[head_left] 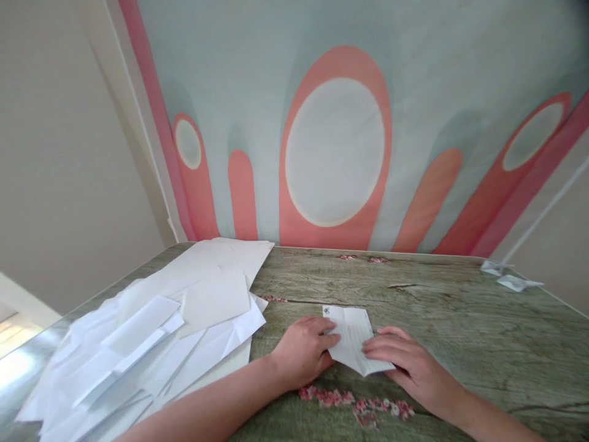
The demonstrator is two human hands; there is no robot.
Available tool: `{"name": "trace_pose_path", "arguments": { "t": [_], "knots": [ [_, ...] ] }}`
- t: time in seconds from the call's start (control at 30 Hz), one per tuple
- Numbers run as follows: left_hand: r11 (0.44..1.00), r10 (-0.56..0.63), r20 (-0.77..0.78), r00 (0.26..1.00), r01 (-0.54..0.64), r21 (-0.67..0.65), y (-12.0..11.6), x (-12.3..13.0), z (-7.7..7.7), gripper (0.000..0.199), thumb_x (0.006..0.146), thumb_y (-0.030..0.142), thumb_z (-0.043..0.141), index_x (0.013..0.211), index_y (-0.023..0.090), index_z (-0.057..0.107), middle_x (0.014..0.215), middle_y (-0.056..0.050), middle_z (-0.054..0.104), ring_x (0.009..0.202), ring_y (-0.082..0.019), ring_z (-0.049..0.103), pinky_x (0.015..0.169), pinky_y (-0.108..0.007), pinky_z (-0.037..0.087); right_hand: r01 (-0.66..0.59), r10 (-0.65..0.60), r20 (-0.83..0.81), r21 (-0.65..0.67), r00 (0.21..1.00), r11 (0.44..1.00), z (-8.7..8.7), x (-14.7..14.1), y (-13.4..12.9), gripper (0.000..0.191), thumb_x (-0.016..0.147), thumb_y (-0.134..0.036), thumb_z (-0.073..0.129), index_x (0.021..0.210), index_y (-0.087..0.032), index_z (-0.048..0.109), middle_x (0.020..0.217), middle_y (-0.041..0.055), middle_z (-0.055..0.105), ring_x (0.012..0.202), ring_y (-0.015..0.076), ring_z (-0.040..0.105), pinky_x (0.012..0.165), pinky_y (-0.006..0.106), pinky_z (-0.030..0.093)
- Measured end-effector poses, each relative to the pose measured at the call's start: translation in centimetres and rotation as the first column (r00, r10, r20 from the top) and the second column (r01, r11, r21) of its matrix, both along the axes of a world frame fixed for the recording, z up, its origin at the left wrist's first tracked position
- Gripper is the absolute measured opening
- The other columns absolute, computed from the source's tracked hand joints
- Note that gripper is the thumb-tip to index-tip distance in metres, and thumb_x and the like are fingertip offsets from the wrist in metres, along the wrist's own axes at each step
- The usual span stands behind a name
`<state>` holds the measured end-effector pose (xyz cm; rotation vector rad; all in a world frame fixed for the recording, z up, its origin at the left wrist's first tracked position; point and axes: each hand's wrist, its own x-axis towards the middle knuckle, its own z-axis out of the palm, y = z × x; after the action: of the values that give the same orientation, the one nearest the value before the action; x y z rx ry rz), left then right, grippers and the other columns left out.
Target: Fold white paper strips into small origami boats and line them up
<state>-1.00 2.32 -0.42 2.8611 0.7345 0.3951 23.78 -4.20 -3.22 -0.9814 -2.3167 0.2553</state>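
Observation:
A small creased sheet of paper (pixel 352 328) with faint printed lines and a dark mark in its top left corner is in front of me at the table's middle. My left hand (pixel 304 350) holds its left edge, the fingertips lying over the paper. At the lower right edge, my right hand (pixel 411 365) has its fingers over the sheet and holds that side. Both thumbs are mostly hidden. The paper bends along a fold and its lower corner points toward me.
A large spread pile of white papers (pixel 216 301), some folded, covers the table's left side. Two small folded paper pieces (pixel 518 282) lie near the right far edge. The wood-patterned table (pixel 460 313) has printed pink flowers. Behind it hangs a patterned backdrop (pixel 257 92).

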Motion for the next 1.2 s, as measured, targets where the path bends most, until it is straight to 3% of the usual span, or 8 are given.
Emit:
{"name": "trace_pose_path", "arguments": {
  "t": [0.17,0.4,0.73,0.8,0.87,1.0,1.1,1.2],
  "knots": [
    [0.996,0.049,0.077,0.996,-0.043,-0.076,0.2,-0.1,-0.2,0.025,0.090,0.034,0.046,0.101,0.024,0.066,0.114,-0.002,0.060,0.102,-0.019,0.056,0.092,-0.032,0.041,0.150,-0.164,-0.071,-0.171,0.984,0.974,0.1,-0.3,0.1,0.019,0.090,-0.027,0.046,0.099,-0.026,0.063,0.094,0.0010,0.068,0.091,0.0169,0.061,0.089,0.035,0.043],
    [0.981,0.091,0.173,0.981,-0.059,-0.182,0.9,0.2,-0.2,0.032,0.090,0.029,0.045,0.071,0.017,0.067,0.098,-0.004,0.065,0.089,-0.016,0.060,0.082,-0.026,0.043,0.296,-0.362,-0.097,-0.406,0.927,0.865,0.5,-0.5,1.3,0.036,0.090,-0.043,0.038,0.076,-0.019,0.060,0.076,0.0020,0.064,0.073,0.0180,0.057,0.064,0.027,0.045],
    [0.941,0.227,0.207,0.952,-0.159,-0.298,2.1,0.9,-0.3,0.036,0.089,0.027,0.043,0.057,0.015,0.054,0.069,-0.001,0.056,0.070,-0.012,0.055,0.063,-0.021,0.039,0.387,-0.427,-0.005,-0.412,0.904,0.825,0.7,-0.4,4.1,0.035,0.088,-0.043,0.039,0.062,-0.020,0.046,0.054,-0.0017,0.056,0.053,0.0143,0.051,0.054,0.025,0.036],
    [0.926,0.278,0.195,0.941,-0.209,-0.314,2.1,1.0,-0.7,0.031,0.088,0.028,0.043,0.062,0.015,0.056,0.068,-0.001,0.056,0.068,-0.013,0.054,0.062,-0.022,0.040,0.451,-0.462,0.037,-0.304,0.886,0.839,0.5,-0.6,4.3,0.035,0.087,-0.042,0.040,0.059,-0.021,0.044,0.055,-0.0012,0.054,0.053,0.0144,0.049,0.054,0.026,0.034],
    [0.906,0.332,0.213,0.919,-0.247,-0.344,2.2,1.0,-1.1,0.017,0.086,0.028,0.047,0.083,0.016,0.059,0.075,-0.001,0.059,0.071,-0.015,0.055,0.064,-0.023,0.041,0.477,-0.478,0.055,-0.226,0.877,0.849,0.3,-0.8,4.5,0.035,0.086,-0.041,0.041,0.058,-0.021,0.044,0.056,-0.0012,0.052,0.054,0.0142,0.046,0.053,0.025,0.032],
    [0.891,0.365,0.290,0.885,-0.241,-0.386,1.9,0.9,-1.5,0.051,0.083,0.025,0.052,0.130,0.019,0.032,0.091,-0.003,0.059,0.082,-0.017,0.057,0.074,-0.028,0.045,0.479,-0.480,0.056,-0.226,0.876,0.848,0.2,-1.1,4.9,0.031,0.084,-0.040,0.043,0.061,-0.021,0.047,0.055,-0.0018,0.052,0.052,0.0136,0.044,0.050,0.024,0.030],
    [0.920,0.348,0.316,0.883,-0.258,-0.294,1.3,0.9,-0.8,0.050,0.084,0.026,0.050,0.130,0.019,0.032,0.105,-0.007,0.052,0.092,-0.018,0.054,0.083,-0.032,0.045,0.479,-0.481,0.058,-0.247,0.875,0.842,0.5,-1.1,5.2,0.030,0.084,-0.040,0.043,0.061,-0.021,0.048,0.056,-0.0018,0.053,0.052,0.0139,0.045,0.050,0.024,0.031],
    [0.953,0.302,0.263,0.917,-0.285,-0.100,0.1,1.1,0.5,0.046,0.083,0.031,0.054,0.126,0.022,0.041,0.117,-0.009,0.046,0.110,-0.024,0.044,0.094,-0.041,0.037,0.466,-0.468,0.059,-0.263,0.882,0.845,0.7,-1.1,5.3,0.028,0.083,-0.038,0.044,0.062,-0.020,0.049,0.057,-0.0015,0.054,0.053,0.0139,0.047,0.050,0.024,0.031]
  ]
}}
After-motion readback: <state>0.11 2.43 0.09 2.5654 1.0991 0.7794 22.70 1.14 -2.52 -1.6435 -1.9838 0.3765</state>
